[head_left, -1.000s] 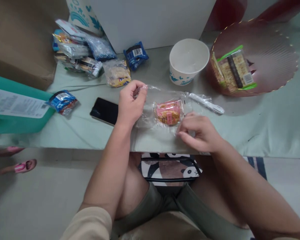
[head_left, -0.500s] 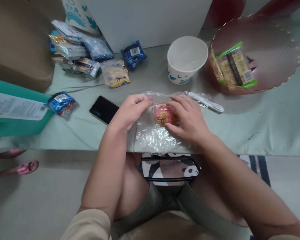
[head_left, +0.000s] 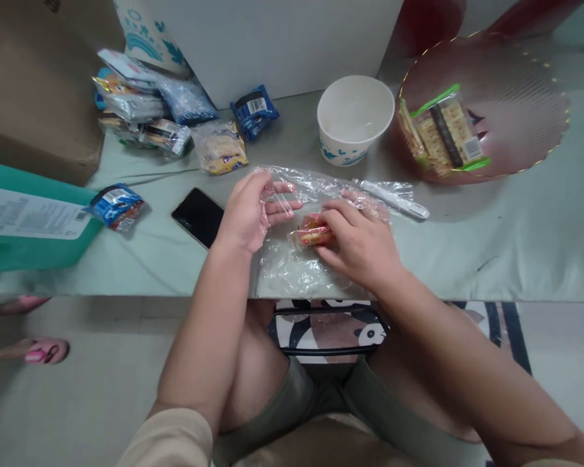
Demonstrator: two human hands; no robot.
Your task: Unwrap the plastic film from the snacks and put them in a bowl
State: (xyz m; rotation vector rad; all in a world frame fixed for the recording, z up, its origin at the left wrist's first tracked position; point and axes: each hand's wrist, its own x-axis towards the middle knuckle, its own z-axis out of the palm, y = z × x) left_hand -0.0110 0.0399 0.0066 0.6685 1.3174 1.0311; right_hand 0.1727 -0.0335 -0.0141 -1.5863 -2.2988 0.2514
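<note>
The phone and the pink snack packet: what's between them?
The head view shows the left hand between the phone and the pink snack packet, with clear plastic reaching from that hand to the packet.

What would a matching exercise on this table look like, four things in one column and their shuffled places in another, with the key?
Things
1. small pink plastic snack packet
2. flat black rectangular phone
3. round white paper tub with blue print
4. clear plastic cracker packet with green ends

Places
A. inside the pink gold-rimmed bowl
B. held by the right hand
C. upright, left of the bowl
D. beside the left hand

Pairs: 1-B, 2-D, 3-C, 4-A
</note>
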